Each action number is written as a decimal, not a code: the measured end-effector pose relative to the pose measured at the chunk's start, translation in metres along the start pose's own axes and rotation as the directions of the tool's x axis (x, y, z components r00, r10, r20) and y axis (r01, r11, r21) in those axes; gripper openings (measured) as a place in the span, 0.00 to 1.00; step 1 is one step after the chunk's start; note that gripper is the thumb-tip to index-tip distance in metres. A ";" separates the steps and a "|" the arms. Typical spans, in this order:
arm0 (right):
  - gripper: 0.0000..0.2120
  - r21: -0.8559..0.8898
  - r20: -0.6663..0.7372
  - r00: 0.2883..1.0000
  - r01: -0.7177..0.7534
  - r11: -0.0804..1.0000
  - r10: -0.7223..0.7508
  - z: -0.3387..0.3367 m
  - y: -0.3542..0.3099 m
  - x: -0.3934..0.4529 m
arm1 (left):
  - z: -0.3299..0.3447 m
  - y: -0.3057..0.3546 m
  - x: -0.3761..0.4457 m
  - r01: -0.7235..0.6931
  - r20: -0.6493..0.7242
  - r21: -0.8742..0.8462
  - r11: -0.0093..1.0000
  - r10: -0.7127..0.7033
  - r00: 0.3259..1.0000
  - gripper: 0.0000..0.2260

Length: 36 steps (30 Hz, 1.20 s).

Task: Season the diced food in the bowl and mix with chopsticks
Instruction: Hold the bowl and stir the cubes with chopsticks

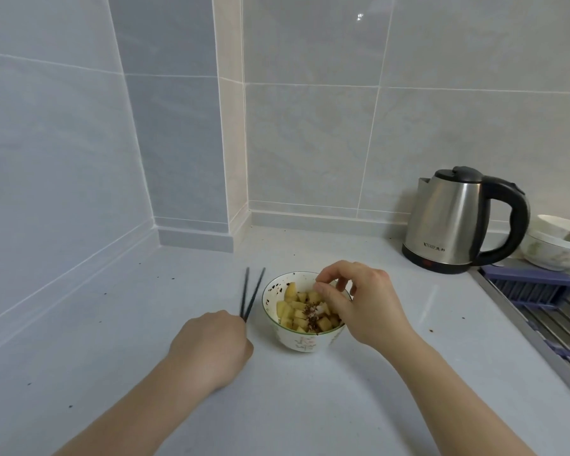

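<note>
While her right hand (362, 301) pinches seasoning over the diced food (305, 312), the left hand (213, 343) grips chopsticks (252, 292); mixing remains.

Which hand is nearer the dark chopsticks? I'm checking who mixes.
Left. The left hand holds the dark chopsticks by their near ends; the right hand hovers over the white bowl.

Pretty even, soft daylight; tiny glare spot on the wall tiles (360, 17); wide-angle bending at edges; slightly soft overall
</note>
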State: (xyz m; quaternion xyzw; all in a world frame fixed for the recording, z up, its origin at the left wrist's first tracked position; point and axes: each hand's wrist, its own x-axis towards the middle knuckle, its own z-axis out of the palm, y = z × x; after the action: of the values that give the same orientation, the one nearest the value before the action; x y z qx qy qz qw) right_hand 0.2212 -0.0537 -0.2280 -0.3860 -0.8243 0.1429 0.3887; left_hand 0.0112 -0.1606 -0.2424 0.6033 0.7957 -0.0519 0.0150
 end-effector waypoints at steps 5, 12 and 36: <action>0.07 -0.044 -0.023 0.995 0.096 0.994 -0.097 0.001 0.000 -0.002 | -0.021 -0.031 -0.001 0.062 -0.084 -0.331 0.941 -0.095 0.992 0.16; 0.21 -0.209 -0.216 0.831 0.474 0.856 -0.513 0.005 -0.021 -0.003 | -0.097 0.016 -0.039 -0.229 -0.153 -0.401 0.887 0.182 0.971 0.16; 0.12 0.516 -0.034 0.984 -0.134 0.846 0.176 -0.018 -0.010 -0.001 | -0.020 -0.006 0.050 0.216 0.293 -0.954 0.206 0.509 0.809 0.24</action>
State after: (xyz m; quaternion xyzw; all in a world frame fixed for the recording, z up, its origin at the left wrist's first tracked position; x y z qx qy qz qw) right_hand 0.2294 -0.0622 -0.2108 -0.3397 -0.7067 0.3718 0.4969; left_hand -0.0078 -0.1122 -0.2267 0.4909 0.5392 0.2830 0.6231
